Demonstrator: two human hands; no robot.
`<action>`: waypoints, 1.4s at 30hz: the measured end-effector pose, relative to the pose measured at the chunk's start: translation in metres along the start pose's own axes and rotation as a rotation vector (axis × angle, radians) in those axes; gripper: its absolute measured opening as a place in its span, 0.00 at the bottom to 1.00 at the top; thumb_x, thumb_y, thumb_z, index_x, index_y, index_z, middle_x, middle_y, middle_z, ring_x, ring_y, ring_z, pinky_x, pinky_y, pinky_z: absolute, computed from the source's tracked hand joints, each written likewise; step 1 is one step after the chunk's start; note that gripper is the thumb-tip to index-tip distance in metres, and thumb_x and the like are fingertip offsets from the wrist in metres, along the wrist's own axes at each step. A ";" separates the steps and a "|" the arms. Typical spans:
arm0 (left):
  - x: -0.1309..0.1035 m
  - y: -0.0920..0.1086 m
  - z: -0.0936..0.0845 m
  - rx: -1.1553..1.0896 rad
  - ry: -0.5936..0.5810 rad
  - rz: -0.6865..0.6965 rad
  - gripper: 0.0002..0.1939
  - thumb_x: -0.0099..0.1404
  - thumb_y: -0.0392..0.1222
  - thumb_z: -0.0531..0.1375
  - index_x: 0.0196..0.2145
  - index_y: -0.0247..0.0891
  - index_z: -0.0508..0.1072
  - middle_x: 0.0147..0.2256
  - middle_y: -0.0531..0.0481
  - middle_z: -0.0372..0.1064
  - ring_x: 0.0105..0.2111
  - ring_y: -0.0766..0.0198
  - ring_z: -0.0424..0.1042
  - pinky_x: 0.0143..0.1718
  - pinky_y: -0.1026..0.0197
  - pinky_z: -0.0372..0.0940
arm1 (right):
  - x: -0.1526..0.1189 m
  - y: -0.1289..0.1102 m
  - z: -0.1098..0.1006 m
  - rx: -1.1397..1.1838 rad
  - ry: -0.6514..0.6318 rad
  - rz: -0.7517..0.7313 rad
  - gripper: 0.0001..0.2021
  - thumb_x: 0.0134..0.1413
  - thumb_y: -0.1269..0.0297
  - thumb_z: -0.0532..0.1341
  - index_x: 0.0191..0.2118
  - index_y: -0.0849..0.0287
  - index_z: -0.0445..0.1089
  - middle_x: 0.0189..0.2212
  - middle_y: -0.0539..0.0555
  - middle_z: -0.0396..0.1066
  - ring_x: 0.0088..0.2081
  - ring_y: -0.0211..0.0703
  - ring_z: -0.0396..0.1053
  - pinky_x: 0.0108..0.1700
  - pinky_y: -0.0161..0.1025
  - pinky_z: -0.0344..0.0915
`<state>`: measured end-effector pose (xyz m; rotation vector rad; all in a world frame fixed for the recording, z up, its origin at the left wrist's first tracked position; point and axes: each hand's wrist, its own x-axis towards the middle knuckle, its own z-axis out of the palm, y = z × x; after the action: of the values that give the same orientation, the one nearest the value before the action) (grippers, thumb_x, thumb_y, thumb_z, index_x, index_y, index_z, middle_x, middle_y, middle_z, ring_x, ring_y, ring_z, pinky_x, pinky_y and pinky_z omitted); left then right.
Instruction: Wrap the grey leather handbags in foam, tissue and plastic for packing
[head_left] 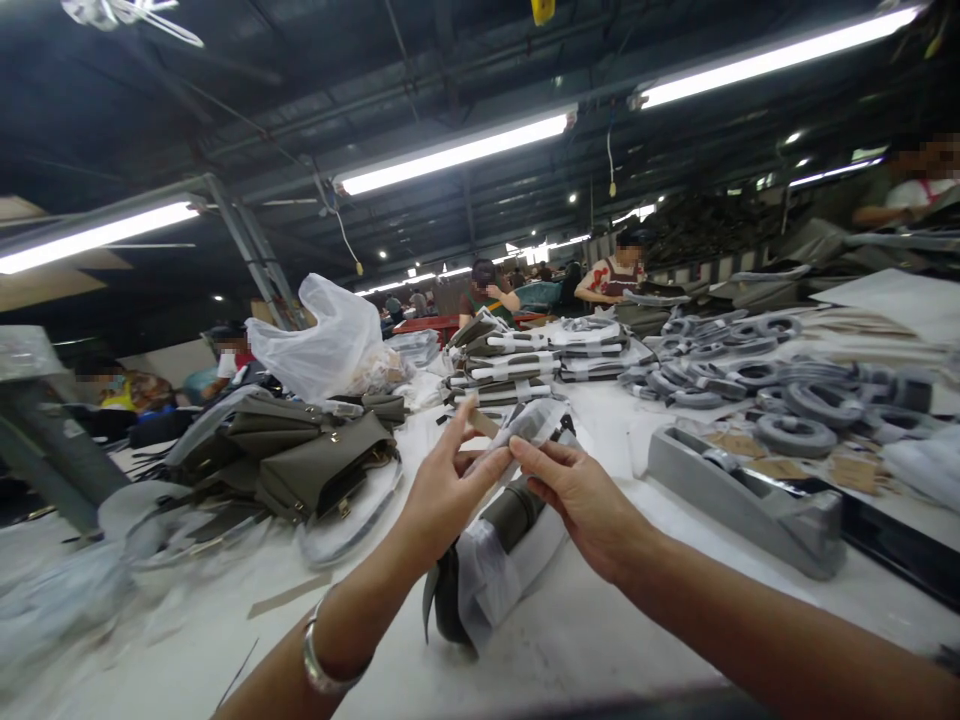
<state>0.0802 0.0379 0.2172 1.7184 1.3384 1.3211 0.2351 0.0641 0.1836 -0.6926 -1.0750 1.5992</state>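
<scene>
An olive-green bag (517, 512), partly covered in white wrapping sheet (487, 580), lies on the table in front of me. Above it, my left hand (450, 480) holds a strip of pale, translucent wrapping (531, 422) between thumb and fingers, its index finger raised. My right hand (581, 495) pinches the same wrapping from the other side, thumb tip close to the left thumb. Dark pieces show beneath the wrapping, but what it covers is partly hidden by my fingers.
Olive bags (322, 460) are heaped at left beside a clear plastic bag (326, 335). Wrapped bags (517, 365) are stacked ahead. Coiled grey-wrapped straps (795, 430) and a grey tape dispenser (742, 500) lie at right. Co-workers (487, 295) sit farther back.
</scene>
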 end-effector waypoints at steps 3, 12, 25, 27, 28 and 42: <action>0.002 -0.002 0.001 -0.340 0.012 -0.171 0.56 0.55 0.49 0.72 0.70 0.49 0.41 0.53 0.41 0.71 0.45 0.55 0.75 0.48 0.55 0.67 | -0.002 0.001 0.002 0.012 0.002 -0.018 0.16 0.45 0.51 0.72 0.37 0.56 0.80 0.38 0.52 0.78 0.40 0.41 0.69 0.43 0.36 0.63; -0.001 -0.007 0.001 -0.322 -0.082 0.007 0.16 0.61 0.47 0.67 0.44 0.37 0.78 0.43 0.46 0.77 0.43 0.59 0.74 0.46 0.62 0.67 | -0.015 -0.003 -0.018 0.366 -0.149 0.079 0.13 0.45 0.56 0.73 0.36 0.57 0.81 0.41 0.52 0.79 0.45 0.43 0.74 0.52 0.39 0.70; -0.009 -0.003 -0.003 -0.182 0.020 0.030 0.17 0.61 0.48 0.67 0.47 0.40 0.79 0.45 0.48 0.78 0.48 0.57 0.74 0.51 0.61 0.67 | -0.015 0.028 -0.015 0.491 -0.256 0.056 0.17 0.48 0.65 0.73 0.47 0.55 0.78 0.47 0.49 0.78 0.47 0.37 0.74 0.57 0.33 0.68; -0.009 0.000 -0.003 -0.206 0.009 0.023 0.16 0.61 0.47 0.67 0.46 0.40 0.79 0.45 0.48 0.78 0.48 0.57 0.75 0.50 0.61 0.67 | -0.014 0.030 -0.016 0.500 -0.273 0.054 0.17 0.50 0.66 0.72 0.48 0.55 0.77 0.47 0.49 0.78 0.47 0.36 0.74 0.56 0.32 0.68; -0.009 0.001 -0.003 -0.219 0.001 0.018 0.16 0.61 0.47 0.68 0.45 0.39 0.79 0.45 0.48 0.78 0.48 0.57 0.75 0.50 0.61 0.67 | -0.013 0.031 -0.016 0.505 -0.275 0.054 0.17 0.51 0.66 0.72 0.48 0.55 0.77 0.47 0.49 0.78 0.47 0.35 0.74 0.55 0.31 0.68; -0.015 0.004 -0.001 -0.241 -0.021 -0.035 0.18 0.60 0.47 0.68 0.46 0.39 0.78 0.45 0.47 0.78 0.47 0.57 0.75 0.49 0.62 0.68 | -0.011 0.028 -0.019 0.414 -0.296 0.142 0.14 0.48 0.66 0.74 0.42 0.53 0.79 0.36 0.46 0.76 0.36 0.29 0.71 0.43 0.28 0.69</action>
<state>0.0807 0.0225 0.2155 1.5339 1.1411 1.3796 0.2425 0.0583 0.1490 -0.2628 -0.8710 2.0153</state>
